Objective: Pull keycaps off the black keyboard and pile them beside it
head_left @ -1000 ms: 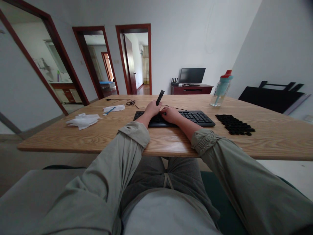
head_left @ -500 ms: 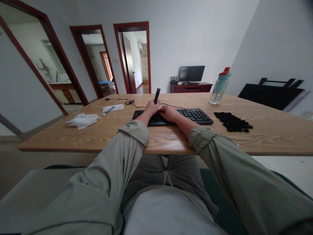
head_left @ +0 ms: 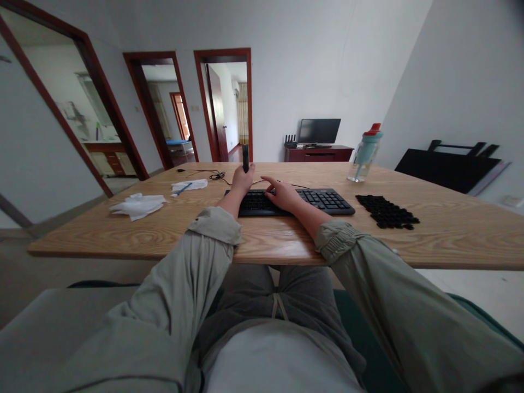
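Observation:
A black keyboard (head_left: 327, 201) lies on the wooden table in front of me. My left hand (head_left: 242, 179) is closed round a slim black stick-like object (head_left: 245, 157), which stands upright out of the top of the fist. Its exact kind I cannot make out. That hand is at the keyboard's left part and hides some of it. My right hand (head_left: 282, 194) rests over the middle of the keyboard, index finger stretched out and the other fingers near the keys. Nothing shows in it. To the right of the keyboard lies a patch of small black keycaps (head_left: 385, 212).
A water bottle (head_left: 364, 155) with a red lid stands at the back right. White crumpled tissue (head_left: 138, 206) lies on the left, near another tissue (head_left: 198, 184) with a blue-and-white brush-like stick (head_left: 182, 189). A coiled cable (head_left: 218, 175) lies behind the keyboard.
My left hand has moved left, away from the right hand, and the black object is now more upright. The right index finger has stretched out. The view has tilted up slightly.

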{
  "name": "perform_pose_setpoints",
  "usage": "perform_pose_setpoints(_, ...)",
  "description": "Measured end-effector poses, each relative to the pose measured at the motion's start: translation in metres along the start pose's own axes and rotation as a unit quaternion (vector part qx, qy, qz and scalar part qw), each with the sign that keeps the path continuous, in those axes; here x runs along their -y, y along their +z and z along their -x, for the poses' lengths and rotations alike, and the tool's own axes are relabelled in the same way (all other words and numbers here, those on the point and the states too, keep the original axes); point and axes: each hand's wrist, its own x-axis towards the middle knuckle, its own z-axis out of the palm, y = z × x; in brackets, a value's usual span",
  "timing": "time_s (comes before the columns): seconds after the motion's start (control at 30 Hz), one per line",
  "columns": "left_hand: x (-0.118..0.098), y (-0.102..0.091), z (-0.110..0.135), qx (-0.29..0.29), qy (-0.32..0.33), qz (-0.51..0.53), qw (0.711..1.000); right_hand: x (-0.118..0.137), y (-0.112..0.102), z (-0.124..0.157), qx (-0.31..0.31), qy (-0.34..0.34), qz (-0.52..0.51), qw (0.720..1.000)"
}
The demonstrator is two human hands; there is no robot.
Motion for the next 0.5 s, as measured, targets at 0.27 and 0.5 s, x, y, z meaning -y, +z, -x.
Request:
perform_pose_setpoints(0.27,0.006,-0.032,-0.023,-0.095,-0.063,0.134,0.984,0.004,-0.004,-0.003,0.064,-0.036,0.105,0.992)
perform_pose_setpoints(0.5,-0.001,-0.040,-0.014,-0.067,-0.027,0.085,0.994,0.006,-0.004,-0.004,0.049,-0.009,0.086,0.995)
